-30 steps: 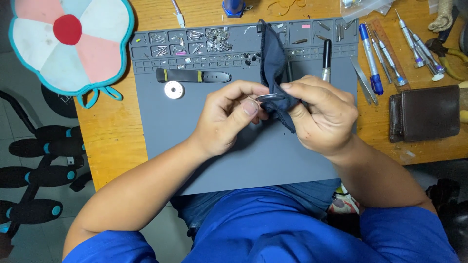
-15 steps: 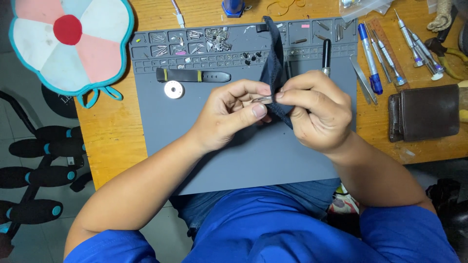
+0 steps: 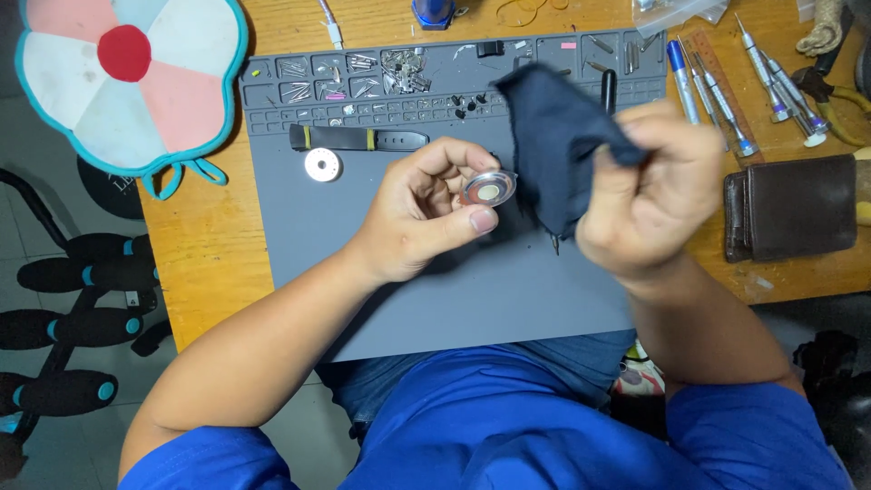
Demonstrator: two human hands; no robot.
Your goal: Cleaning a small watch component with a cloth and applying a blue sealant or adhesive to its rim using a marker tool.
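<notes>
The room light is bright and even, falling from above with no hard glare. The grey mat [image 3: 408,290] looks flat and matte, with only soft, short shadows under the left hand [image 3: 422,213]. The right hand [image 3: 649,195] and the dark cloth [image 3: 553,145] are smeared by motion blur, edges soft. The small round watch case [image 3: 488,189] catches a faint sheen. The floor at the left sits dimmer.

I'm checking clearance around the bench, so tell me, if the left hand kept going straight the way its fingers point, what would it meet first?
The left hand, holding the round watch part, points toward the dark cloth in the right hand. It would probably meet the cloth first, though depth is unclear.
</notes>
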